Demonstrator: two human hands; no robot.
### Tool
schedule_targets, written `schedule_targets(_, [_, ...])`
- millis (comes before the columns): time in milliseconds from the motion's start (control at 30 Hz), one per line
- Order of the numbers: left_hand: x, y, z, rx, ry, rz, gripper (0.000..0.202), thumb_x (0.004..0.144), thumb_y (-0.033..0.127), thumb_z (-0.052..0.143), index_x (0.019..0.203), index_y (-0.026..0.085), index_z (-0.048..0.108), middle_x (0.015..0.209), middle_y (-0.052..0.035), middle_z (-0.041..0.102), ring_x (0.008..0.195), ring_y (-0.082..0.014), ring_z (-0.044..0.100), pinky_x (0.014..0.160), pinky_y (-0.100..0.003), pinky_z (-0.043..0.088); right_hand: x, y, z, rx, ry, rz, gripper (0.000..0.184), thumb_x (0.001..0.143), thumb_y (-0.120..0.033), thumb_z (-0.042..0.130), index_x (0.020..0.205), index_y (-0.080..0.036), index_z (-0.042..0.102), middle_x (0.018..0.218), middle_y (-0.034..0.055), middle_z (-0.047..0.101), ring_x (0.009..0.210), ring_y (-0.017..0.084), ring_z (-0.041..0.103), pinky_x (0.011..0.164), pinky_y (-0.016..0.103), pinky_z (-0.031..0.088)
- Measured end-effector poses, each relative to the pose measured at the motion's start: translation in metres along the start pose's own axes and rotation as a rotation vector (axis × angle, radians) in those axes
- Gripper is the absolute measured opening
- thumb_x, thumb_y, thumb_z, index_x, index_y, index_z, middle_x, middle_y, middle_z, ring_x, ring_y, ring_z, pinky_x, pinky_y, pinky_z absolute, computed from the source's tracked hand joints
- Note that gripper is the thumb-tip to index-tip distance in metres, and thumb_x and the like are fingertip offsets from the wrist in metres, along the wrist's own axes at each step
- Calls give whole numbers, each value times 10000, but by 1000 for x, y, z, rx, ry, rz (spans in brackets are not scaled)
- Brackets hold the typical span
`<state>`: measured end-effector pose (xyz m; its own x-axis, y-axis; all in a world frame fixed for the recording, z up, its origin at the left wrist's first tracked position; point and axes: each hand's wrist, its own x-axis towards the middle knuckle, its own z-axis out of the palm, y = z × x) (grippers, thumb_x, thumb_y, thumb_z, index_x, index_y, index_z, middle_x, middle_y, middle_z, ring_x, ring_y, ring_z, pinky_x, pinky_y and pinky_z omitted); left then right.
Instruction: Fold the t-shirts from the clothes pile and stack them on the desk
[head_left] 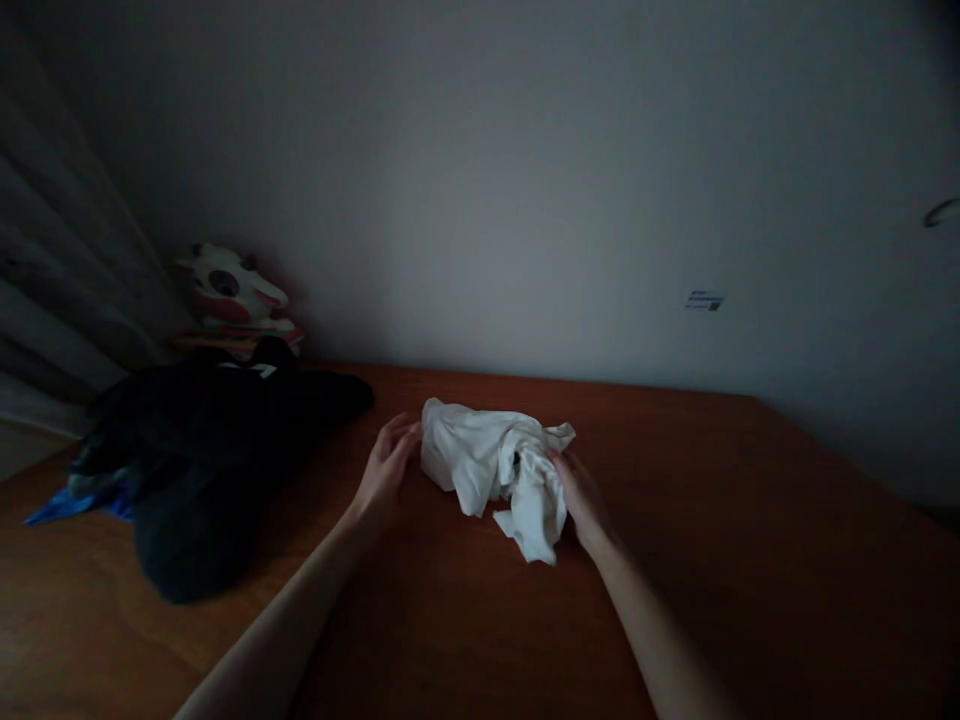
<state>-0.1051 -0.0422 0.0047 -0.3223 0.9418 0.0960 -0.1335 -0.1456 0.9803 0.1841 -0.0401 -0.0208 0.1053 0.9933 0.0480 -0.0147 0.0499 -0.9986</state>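
A crumpled white cloth [480, 440], possibly a garment, lies bunched on the brown wooden table between my hands. At its left end is my left hand [388, 460], fingers loosely bent and apart, the tips close to or touching the edge. My right hand [579, 492] is against the cloth's right side, with its fingers closed on the folds and partly hidden by them. A small dark spot shows in the bunched middle of the fabric.
A heap of black clothing [217, 450] lies on the left of the wooden table [465, 630], with a blue piece [71, 505] poking out. Behind it stands a cow-shaped figure [232, 285]. A pale wall [510, 200] bounds the back, and a curtain [52, 260] hangs left.
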Motion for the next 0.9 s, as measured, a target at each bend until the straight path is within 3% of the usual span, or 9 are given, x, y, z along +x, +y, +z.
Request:
schedule_targets(100, [-16,-13,9,526,-213,240,794,602,495,883,1307,239,623,1275,-131,649,1171,-350,609,1009,-503,495,-14,-1,1,-182,-56,-92,568,678,-550,804,1112,-226,633,1076,74,759,997,288,707,881,386,536])
schedule_targets(233, [-23,-19,11,864,-371,444,384,718,355,804,1085,254,762,1216,-120,673,1147,-351,612,1046,-515,454,-21,-1,5,-362,-128,-251,502,671,-420,793,1100,-213,634,1027,86,756,940,279,709,841,377,538])
schedule_targets(333, [-14,-13,6,643,-330,339,176,799,318,706,931,221,769,976,-89,716,893,-258,679,856,-383,536,-12,6,0,-298,-58,-225,429,707,-434,727,1070,-214,667,1007,91,763,931,290,713,806,375,548])
schedule_targets(433, [0,0,-1,127,-162,123,269,753,424,741,878,186,720,754,-27,672,648,-174,623,645,-285,512,0,9,-12,-234,128,-234,468,782,-504,647,1137,-198,670,1069,111,753,996,312,697,841,411,552])
schedule_targets(533, [9,12,-4,-317,4,30,307,682,409,785,849,174,678,711,9,645,600,-133,581,603,-241,488,3,6,-21,-452,357,-506,541,799,-428,639,1277,-174,607,1245,171,671,1192,360,602,980,519,498])
schedule_targets(600, [7,14,-2,-406,-10,16,310,687,378,789,897,175,684,786,-6,683,674,-148,620,659,-249,510,-2,2,-21,-663,332,-703,709,776,-339,677,1437,-179,477,1442,198,529,1361,375,469,1084,565,421])
schedule_targets(733, [-13,5,14,-301,-345,-106,413,810,441,732,1138,192,697,1069,-89,739,949,-238,687,830,-330,529,-17,0,-7,-875,-27,-735,991,742,-384,767,1578,-202,266,1507,192,478,1351,381,494,1064,550,456])
schedule_targets(800, [-27,-1,23,-245,-600,-174,519,800,393,767,1276,216,658,1210,-121,718,1124,-294,662,930,-383,508,-23,-1,1,-882,-108,-671,975,693,-435,808,1536,-214,370,1396,176,587,1237,386,584,1005,540,495])
schedule_targets(900, [-41,-4,30,-250,-905,-160,677,790,367,777,1421,265,555,1417,-137,615,1354,-351,523,1074,-472,426,-28,-3,9,-766,-148,-527,598,700,-441,782,1255,-253,663,1169,115,722,1059,349,679,918,456,533])
